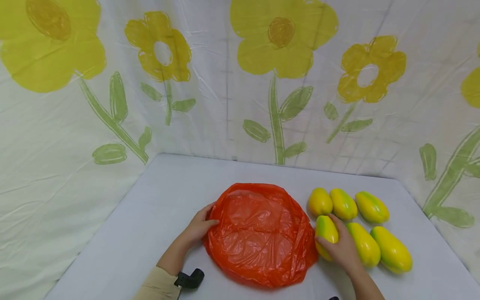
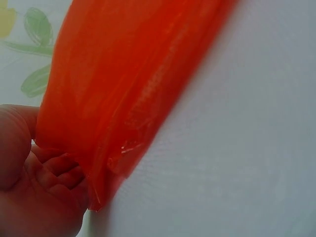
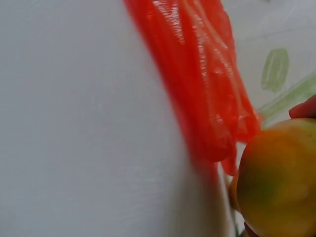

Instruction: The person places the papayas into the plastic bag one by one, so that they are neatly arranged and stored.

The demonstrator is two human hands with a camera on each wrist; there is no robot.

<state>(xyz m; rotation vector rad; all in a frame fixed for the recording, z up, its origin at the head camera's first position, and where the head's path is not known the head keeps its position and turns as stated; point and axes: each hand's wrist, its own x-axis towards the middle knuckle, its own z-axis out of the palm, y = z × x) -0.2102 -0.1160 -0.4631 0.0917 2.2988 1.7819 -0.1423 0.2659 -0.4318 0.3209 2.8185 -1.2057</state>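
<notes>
A red plastic bag (image 1: pixel 258 233) lies spread into a round shape on the table, its mouth wide and its film crinkled. My left hand (image 1: pixel 200 227) holds the bag's left edge, with the thumb over the rim; in the left wrist view the hand (image 2: pixel 39 197) has its thumb and fingers about the red film. Beside the bag's right edge, my right hand (image 1: pixel 341 246) grips a yellow-green papaya (image 1: pixel 326 235). In the right wrist view this papaya (image 3: pixel 281 180) is close to the bag's folds (image 3: pixel 207 84), and most of the hand is out of frame.
Several more papayas lie to the right: a back row with one papaya (image 1: pixel 371 207) at its right end, and a front pair including another papaya (image 1: pixel 391 250). The white table (image 1: pixel 150 208) meets a flower-printed curtain (image 1: pixel 210 104) at its back and sides.
</notes>
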